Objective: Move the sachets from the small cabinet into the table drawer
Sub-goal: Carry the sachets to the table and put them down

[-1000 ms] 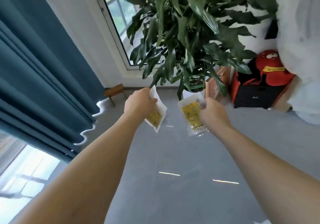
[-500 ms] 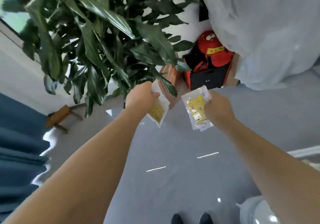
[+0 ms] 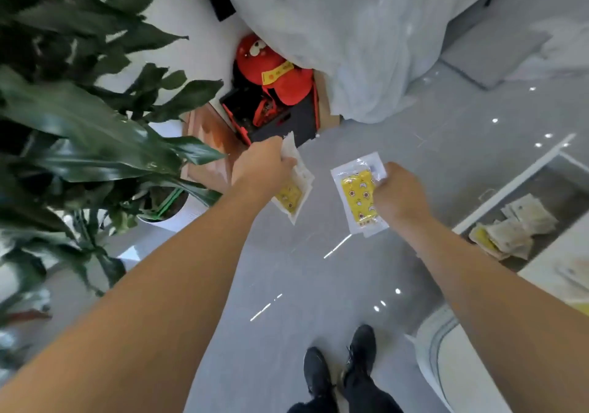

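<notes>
Grey polished floor (image 3: 287,269) spreads underfoot. Each fist pinches a clear plastic sachet with a yellow printed pad: the left hand (image 3: 261,164) clamps one (image 3: 291,192), the right hand (image 3: 398,192) another (image 3: 358,197). At three o'clock the open white-fronted table drawer (image 3: 510,186) already holds a heap of sachets (image 3: 510,231). Best to swing right, clear the drawer's front rim, then release flat. At nine o'clock a leafy green potted plant (image 3: 95,132) crowds in; the floor at six lies free.

The single head-worn wide-angle camera looks steeply down over both outstretched forearms at the grey floor (image 3: 287,285).
</notes>
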`<state>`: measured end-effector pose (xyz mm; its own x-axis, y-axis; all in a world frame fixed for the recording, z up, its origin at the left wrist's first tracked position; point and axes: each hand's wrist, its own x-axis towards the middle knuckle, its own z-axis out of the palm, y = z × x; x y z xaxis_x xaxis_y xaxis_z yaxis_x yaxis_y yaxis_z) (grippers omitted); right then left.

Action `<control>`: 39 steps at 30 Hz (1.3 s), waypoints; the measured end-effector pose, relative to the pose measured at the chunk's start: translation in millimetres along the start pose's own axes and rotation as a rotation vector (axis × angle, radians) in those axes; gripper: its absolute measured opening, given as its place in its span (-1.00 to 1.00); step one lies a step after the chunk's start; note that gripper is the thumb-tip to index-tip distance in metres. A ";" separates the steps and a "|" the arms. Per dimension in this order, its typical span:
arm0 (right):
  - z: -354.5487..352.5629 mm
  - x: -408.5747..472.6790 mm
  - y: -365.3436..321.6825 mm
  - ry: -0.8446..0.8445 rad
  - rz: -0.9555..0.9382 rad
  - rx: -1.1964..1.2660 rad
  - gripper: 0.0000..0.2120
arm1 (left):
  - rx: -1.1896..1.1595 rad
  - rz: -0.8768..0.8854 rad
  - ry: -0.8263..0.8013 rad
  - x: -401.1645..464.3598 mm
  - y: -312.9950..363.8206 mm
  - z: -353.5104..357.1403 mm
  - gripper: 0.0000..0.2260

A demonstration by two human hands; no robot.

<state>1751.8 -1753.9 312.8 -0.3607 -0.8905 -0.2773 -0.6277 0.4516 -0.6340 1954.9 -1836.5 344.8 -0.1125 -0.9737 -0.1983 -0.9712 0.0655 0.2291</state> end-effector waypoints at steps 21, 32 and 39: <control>-73.6 135.3 161.8 0.259 0.549 0.151 -0.85 | 0.033 0.590 -0.203 189.6 244.7 130.8 -0.80; -103.9 164.5 271.8 0.402 0.816 0.276 -0.88 | 0.046 0.827 -0.348 224.5 399.3 225.4 -0.84; -106.3 183.7 325.1 0.538 0.975 0.359 -0.85 | 0.081 1.069 -0.417 240.6 482.0 293.6 -0.82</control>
<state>1408.2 -1764.9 132.5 -0.8815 0.0010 -0.4721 0.2758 0.8127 -0.5132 1398.0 -1975.1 127.8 -0.9332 -0.2651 -0.2425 -0.3463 0.8431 0.4114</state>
